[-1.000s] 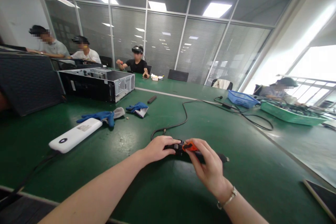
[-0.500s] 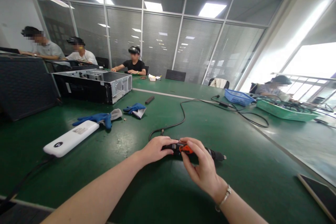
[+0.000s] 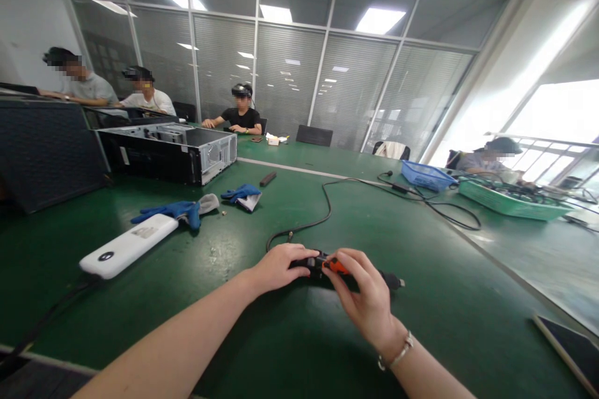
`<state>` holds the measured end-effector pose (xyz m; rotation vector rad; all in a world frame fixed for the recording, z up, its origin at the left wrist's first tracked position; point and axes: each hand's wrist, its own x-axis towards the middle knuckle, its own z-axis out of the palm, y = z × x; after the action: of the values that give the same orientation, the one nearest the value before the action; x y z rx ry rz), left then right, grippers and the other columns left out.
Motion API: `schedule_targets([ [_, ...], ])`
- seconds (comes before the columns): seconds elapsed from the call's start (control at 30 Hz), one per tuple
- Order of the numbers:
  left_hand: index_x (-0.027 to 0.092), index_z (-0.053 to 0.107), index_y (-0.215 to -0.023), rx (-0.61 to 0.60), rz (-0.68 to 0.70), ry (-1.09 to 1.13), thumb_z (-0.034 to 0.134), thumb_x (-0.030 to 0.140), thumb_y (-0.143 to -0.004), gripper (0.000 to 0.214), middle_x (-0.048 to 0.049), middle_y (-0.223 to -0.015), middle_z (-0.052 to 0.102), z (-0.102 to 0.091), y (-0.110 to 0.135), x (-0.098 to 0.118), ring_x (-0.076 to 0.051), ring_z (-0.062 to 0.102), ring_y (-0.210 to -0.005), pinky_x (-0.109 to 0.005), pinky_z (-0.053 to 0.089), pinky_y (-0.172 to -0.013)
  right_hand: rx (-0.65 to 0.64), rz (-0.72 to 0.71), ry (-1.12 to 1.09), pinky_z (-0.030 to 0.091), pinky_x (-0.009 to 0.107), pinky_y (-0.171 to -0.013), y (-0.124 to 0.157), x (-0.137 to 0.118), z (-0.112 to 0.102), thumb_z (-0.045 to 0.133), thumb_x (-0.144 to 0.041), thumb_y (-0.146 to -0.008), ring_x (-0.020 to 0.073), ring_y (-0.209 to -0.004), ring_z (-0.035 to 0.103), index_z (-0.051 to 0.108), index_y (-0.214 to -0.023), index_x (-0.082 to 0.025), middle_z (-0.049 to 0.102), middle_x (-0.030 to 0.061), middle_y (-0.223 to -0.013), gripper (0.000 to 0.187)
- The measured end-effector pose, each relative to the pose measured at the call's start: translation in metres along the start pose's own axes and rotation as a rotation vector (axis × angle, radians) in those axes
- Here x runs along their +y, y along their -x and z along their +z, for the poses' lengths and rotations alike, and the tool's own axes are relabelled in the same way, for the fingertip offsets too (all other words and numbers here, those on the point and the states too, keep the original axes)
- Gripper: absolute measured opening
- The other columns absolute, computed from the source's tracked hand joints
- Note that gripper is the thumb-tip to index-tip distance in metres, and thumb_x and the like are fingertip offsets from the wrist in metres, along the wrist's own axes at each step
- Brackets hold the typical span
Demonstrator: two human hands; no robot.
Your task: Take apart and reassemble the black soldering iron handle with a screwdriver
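A black corded electric screwdriver [image 3: 392, 280] lies on the green table [image 3: 299, 330] in front of me, its metal tip pointing right. My left hand [image 3: 279, 265] is closed around its rear end, thumb and fingers on either side of the body. Above the tool, my right hand [image 3: 369, 293] pinches an orange-and-black screwdriver [image 3: 337, 267] between thumb and fingers. The pinched screwdriver points left toward the black body near my left fingertips; I cannot tell whether its end touches. My right hand covers part of the electric screwdriver. A black cable [image 3: 327, 209] runs away behind it.
Blue gloves [image 3: 185, 212] and a white power box [image 3: 128, 246] lie left. An open computer case [image 3: 154, 156] stands behind them. Blue [image 3: 427, 176] and green baskets [image 3: 515, 202] are at the right, with a phone-like device [image 3: 568, 343] near the edge. Several people sit around.
My right hand and the orange-and-black screwdriver have shifted slightly right and turned a little. My left hand stays on the electric screwdriver.
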<state>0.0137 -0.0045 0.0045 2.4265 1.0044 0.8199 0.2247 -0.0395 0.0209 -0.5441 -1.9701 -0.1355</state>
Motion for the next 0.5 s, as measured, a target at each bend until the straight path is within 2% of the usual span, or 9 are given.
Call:
schedule_targets([
  [0.17,0.023,0.063,-0.125,-0.004,0.001,-0.008,0.067,0.025,-0.087,0.039,-0.0055,-0.109,0.067,-0.0001,-0.0002,0.0002,-0.023,0.063,-0.101,-0.031,0.046,-0.092,-0.052,0.012,-0.118,0.055,0.042,-0.089,0.0027,0.0015,0.0,0.054,0.002,-0.085,0.023,-0.11,0.06,0.029,-0.147,-0.028,0.057,0.0127,-0.122,0.073],
  [0.23,0.023,0.063,-0.125,0.0,0.003,-0.009,0.066,0.026,-0.087,0.038,-0.0054,-0.109,0.067,0.0002,0.0002,-0.0008,-0.022,0.063,-0.101,-0.03,0.046,-0.092,-0.042,-0.019,-0.081,0.055,0.042,-0.086,0.0025,0.001,-0.0005,0.059,0.0,-0.083,0.0236,-0.108,0.059,0.03,-0.146,-0.03,0.055,0.012,-0.121,0.076],
  [0.37,0.025,0.059,-0.13,-0.003,0.004,-0.01,0.065,0.028,-0.088,0.042,-0.0052,-0.111,0.067,0.0004,0.0008,-0.0025,-0.022,0.063,-0.101,-0.031,0.046,-0.093,0.04,-0.023,0.005,0.057,0.033,-0.073,-0.0003,0.0005,-0.0019,0.062,-0.001,-0.082,0.0189,-0.092,0.061,0.037,-0.143,-0.031,0.058,0.0083,-0.106,0.072],
  [0.5,0.025,0.06,-0.128,-0.007,-0.002,-0.012,0.065,0.028,-0.087,0.041,-0.0054,-0.111,0.067,-0.0007,0.0004,-0.0008,-0.023,0.063,-0.101,-0.031,0.046,-0.093,-0.033,-0.013,-0.085,0.057,0.039,-0.085,-0.0025,-0.0015,-0.0026,0.052,0.0,-0.087,0.0221,-0.107,0.06,0.031,-0.147,-0.025,0.059,0.013,-0.117,0.069],
])
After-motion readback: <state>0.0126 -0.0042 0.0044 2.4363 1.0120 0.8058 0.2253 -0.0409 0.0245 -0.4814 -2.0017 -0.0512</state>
